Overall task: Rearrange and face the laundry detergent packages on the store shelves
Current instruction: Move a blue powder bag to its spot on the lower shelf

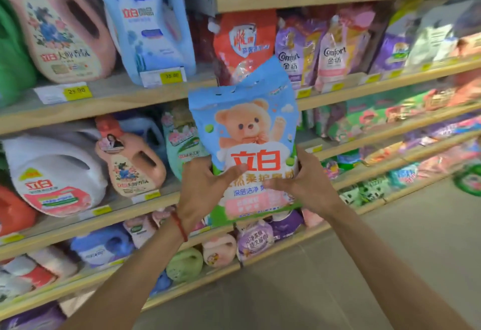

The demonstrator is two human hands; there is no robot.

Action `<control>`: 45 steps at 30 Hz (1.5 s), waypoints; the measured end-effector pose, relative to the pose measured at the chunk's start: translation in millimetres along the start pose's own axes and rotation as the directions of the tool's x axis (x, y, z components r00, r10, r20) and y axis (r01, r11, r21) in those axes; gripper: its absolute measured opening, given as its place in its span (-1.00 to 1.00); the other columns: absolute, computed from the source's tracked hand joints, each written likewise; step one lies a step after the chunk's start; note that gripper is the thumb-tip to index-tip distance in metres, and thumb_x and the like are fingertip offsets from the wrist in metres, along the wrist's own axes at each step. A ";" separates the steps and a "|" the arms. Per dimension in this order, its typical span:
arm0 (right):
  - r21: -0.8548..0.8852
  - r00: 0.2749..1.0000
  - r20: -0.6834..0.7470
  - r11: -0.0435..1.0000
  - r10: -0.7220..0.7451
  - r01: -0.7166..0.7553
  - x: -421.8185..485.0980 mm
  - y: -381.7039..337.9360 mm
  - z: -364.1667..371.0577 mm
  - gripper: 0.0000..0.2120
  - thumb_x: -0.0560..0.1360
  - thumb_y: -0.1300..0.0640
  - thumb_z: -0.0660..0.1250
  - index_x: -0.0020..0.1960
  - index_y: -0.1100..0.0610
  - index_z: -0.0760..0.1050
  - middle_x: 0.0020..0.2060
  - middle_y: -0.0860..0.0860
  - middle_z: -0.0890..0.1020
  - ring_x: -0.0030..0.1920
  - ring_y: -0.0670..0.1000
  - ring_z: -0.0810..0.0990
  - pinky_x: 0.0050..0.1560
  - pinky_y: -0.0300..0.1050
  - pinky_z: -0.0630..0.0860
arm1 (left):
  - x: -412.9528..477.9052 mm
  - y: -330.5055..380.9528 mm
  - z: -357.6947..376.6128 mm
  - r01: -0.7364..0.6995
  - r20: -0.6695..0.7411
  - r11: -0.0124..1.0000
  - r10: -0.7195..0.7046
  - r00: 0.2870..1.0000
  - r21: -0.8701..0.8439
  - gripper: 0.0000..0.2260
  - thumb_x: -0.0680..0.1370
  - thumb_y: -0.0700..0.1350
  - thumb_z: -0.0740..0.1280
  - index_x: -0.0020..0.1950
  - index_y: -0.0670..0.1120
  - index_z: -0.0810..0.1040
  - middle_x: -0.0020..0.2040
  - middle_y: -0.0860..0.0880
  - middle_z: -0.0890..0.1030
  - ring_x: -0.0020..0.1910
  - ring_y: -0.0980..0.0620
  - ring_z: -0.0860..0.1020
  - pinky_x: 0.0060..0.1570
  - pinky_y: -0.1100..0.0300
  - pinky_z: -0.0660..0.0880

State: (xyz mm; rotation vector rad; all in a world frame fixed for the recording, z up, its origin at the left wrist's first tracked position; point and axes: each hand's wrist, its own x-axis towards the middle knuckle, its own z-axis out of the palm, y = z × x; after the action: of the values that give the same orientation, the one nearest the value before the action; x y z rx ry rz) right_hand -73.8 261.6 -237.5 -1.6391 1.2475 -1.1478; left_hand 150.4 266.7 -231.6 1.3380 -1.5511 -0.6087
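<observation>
Both hands hold 1 light-blue bear bag [250, 131] upright in front of the shelving, off any shelf board, printed face toward the camera. L hand [205, 186] grips the bag's lower-L edge, thumb over the front, fingers wrapped behind. R hand [304, 181] grips the lower-R edge, thumb across the print. Red cord bracelet [179, 225] sits on the L wrist, below the bag. The bag is closed, so contents can't be seen. Behind the bag's top stands a red pouch [242, 40], w/ 2 Comfort pouches [289, 51] to its R on the same board. Up-L of the bag: blue jug [148, 22] above a 35.00 tag [170, 75], then pink jug [59, 30] above a 29.90 tag [76, 92]. L of the bag, 1 board lower: mint pouch [182, 142], peach bottle [130, 158], white jug [52, 173]. Below the bag: purple pouch [253, 241].
</observation>
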 end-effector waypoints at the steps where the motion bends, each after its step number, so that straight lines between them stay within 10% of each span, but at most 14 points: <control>1: 0.003 1.000 -0.006 1.000 0.009 -0.009 -1.8 7.7 -11.4 -0.49 0.34 0.22 0.65 0.23 0.09 0.57 0.03 -0.08 0.76 0.06 -0.08 0.73 0.05 -0.12 0.67 | -0.5 1.7 13.6 0.001 0.013 1.000 0.000 1.000 -0.008 -0.70 0.45 0.08 0.56 -0.40 0.04 0.57 -0.58 0.12 0.45 -0.57 0.12 0.36 -0.51 0.05 0.47; 5: 0.036 0.999 -0.028 0.999 0.041 -0.040 0.2 43.3 -63.5 -0.43 0.28 0.25 0.68 0.23 0.12 0.57 0.03 -0.06 0.75 0.06 -0.10 0.72 0.01 -0.22 0.65 | 7.1 10.3 74.3 -0.033 0.029 0.999 0.033 0.999 -0.001 -0.36 0.38 0.31 0.48 -0.31 -0.31 0.51 -0.49 -0.25 0.41 -0.51 0.02 0.31 -0.51 -0.06 0.42; 10: -0.006 0.996 -0.045 0.997 0.076 -0.077 16.2 90.5 -135.6 -0.31 0.18 0.22 0.73 0.22 0.10 0.52 0.02 -0.07 0.73 0.01 -0.13 0.72 0.01 -0.14 0.65 | 13.7 28.1 158.3 0.057 0.046 0.998 -0.056 0.997 -0.015 -0.45 0.37 0.26 0.53 -0.29 -0.26 0.56 -0.45 -0.16 0.55 -0.46 -0.15 0.50 -0.43 -0.05 0.53; 14: -0.040 0.993 0.018 0.992 0.118 -0.117 31.8 118.9 -183.9 -0.33 0.17 0.19 0.74 0.18 0.07 0.52 -0.03 -0.10 0.74 -0.06 -0.11 0.73 0.00 -0.01 0.68 | 16.2 41.7 214.4 0.139 0.028 0.989 -0.138 0.990 -0.043 -0.89 0.45 -0.03 0.58 -0.21 0.02 0.69 -0.37 0.22 0.67 -0.38 0.31 0.60 -0.38 0.36 0.48; 23: -0.058 0.973 0.134 0.981 0.190 -0.184 76.1 178.2 -220.3 -0.53 0.26 0.17 0.70 0.09 0.06 0.59 -0.12 -0.11 0.76 -0.14 -0.14 0.74 -0.15 -0.19 0.66 | 49.0 18.7 282.3 0.257 0.079 0.966 -0.256 0.963 -0.004 -0.89 0.48 -0.05 0.55 -0.01 0.01 0.72 -0.22 0.17 0.71 -0.30 0.33 0.64 -0.28 0.43 0.50; 29: -0.066 0.959 0.105 0.964 0.262 -0.256 111.6 224.6 -211.9 -0.53 0.26 0.14 0.70 0.11 0.12 0.62 -0.10 -0.04 0.77 -0.13 -0.06 0.76 -0.09 0.03 0.71 | 85.6 -27.6 308.2 0.306 0.168 0.952 -0.301 0.939 -0.005 -0.79 0.53 0.01 0.50 0.11 -0.03 0.70 -0.06 0.05 0.76 -0.09 0.13 0.71 -0.05 0.11 0.65; 33: -0.039 0.957 0.050 0.958 0.287 -0.285 133.1 248.3 -203.2 -0.45 0.25 0.02 0.71 0.16 0.08 0.60 -0.05 -0.04 0.77 -0.09 -0.03 0.76 -0.04 0.15 0.70 | 108.8 -50.9 323.5 0.339 0.111 0.940 -0.341 0.934 0.034 -0.85 0.53 -0.02 0.50 0.04 -0.03 0.67 -0.19 0.14 0.70 -0.27 0.34 0.63 -0.27 0.43 0.47; 45: 0.077 0.935 0.080 0.933 0.347 -0.353 200.3 294.3 -202.4 -0.71 0.37 0.15 0.63 0.05 0.06 0.68 -0.13 -0.05 0.77 -0.10 0.00 0.75 0.00 0.09 0.70 | 163.5 -75.8 361.9 0.490 -0.054 0.871 -0.488 0.871 0.031 -0.76 0.47 0.09 0.53 0.04 0.00 0.67 -0.18 0.16 0.69 -0.16 0.18 0.66 -0.20 0.24 0.53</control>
State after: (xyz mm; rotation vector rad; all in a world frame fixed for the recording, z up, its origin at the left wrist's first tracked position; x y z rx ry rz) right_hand -326.7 -11.1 -409.0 -1.3095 1.3591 -0.9078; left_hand -125.0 16.2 -389.3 1.7862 -1.1897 -0.8504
